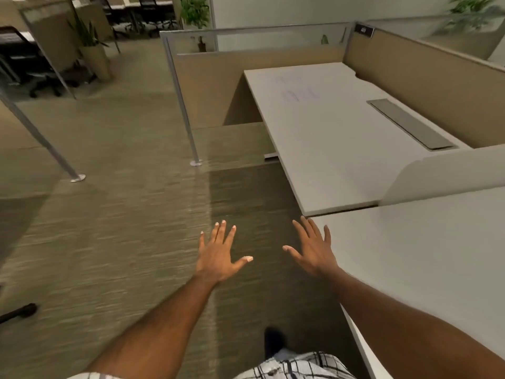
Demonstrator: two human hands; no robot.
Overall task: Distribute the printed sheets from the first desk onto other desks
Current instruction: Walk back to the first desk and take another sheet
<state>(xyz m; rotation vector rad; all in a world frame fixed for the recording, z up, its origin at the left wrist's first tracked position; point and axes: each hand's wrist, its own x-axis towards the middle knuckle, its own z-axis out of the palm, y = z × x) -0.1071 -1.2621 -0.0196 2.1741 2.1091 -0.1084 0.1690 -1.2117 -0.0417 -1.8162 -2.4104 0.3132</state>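
Note:
Both my hands are stretched out in front of me over the carpet, palms down and fingers spread. My left hand (pixel 220 253) holds nothing. My right hand (pixel 314 250) also holds nothing and hovers at the corner of the near white desk (pixel 426 247). A second white desk (pixel 341 138) stands beyond it, with faint printed marks (pixel 299 93) showing on its far end; I cannot tell whether a sheet lies there. No loose sheets are plainly visible.
A grey cable cover (pixel 410 123) lies along the far desk's back. A curved white divider (pixel 442 173) separates the two desks. Beige partitions (pixel 420 86) wall the cubicle. Metal posts (pixel 181 97) stand on the carpet at left. Potted plants (pixel 93 53) and dark chairs sit at the far left.

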